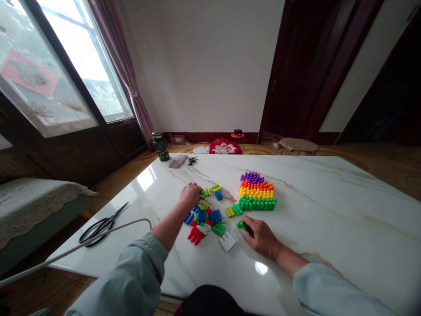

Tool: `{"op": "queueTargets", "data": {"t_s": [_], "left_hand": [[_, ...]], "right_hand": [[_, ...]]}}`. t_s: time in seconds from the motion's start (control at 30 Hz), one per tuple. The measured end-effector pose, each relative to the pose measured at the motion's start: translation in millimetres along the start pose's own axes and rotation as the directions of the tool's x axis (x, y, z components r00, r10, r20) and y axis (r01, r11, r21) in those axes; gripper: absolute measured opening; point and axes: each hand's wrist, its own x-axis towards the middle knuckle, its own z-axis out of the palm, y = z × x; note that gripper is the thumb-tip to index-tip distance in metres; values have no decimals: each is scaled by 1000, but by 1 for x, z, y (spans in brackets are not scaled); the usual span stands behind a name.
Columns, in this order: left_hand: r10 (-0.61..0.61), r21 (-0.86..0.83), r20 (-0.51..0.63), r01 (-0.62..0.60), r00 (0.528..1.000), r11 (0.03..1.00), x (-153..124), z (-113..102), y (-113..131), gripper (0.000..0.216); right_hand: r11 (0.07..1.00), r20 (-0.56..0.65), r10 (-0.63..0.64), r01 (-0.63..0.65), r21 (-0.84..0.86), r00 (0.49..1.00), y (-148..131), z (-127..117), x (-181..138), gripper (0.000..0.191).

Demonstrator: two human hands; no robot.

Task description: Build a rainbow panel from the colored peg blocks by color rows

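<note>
My left hand (191, 195) reaches to the far side of a loose pile, its fingers curled down beside yellow-green plastic pieces (207, 192); what they grip is hidden. In the pile lie blue pieces (215, 216), red pieces (196, 235) and a white piece (227, 241), each like short round-tipped pegs joined in a row. Between the thumb and fingers of my right hand (261, 238) is a green peg piece (241, 225), just above or on the table. Beyond that hand stands a block of upright green pegs (258, 203), with yellow, orange and purple rows behind.
The white marble-patterned table (329, 210) carries black-handled scissors (101, 228) at left, with a grey cable (82, 240) crossing over them. A camouflage flask (160, 146) and a small dark object (192, 161) are at the far edge. A stool (297, 144) stands beyond.
</note>
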Motion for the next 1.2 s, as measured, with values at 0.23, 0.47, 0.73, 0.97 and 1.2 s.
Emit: {"op": "queueTargets", "data": {"t_s": [0.23,0.47,0.73,0.97,1.2], "left_hand": [[-23,12,35,23,999,1000,5,4,9,18],[-3,-50,14,4,1000,999,-9,-12,20,27],[10,-57,93,-4,996,998,-11,-2,2,46],[9,-93,112,2,994,996,10,10,18,48],[81,-223,44,-70,996,972,11,0,44,41]], "right_hand": [[997,27,-29,30,-66,999,-3,-3,0,10],[995,36,-38,41,-89,999,-2,-3,1,12],[994,49,-54,59,-94,997,-1,-1,1,13],[990,19,-79,81,-112,997,2,0,1,12],[988,-8,-109,108,-112,994,4,1,1,11]]}}
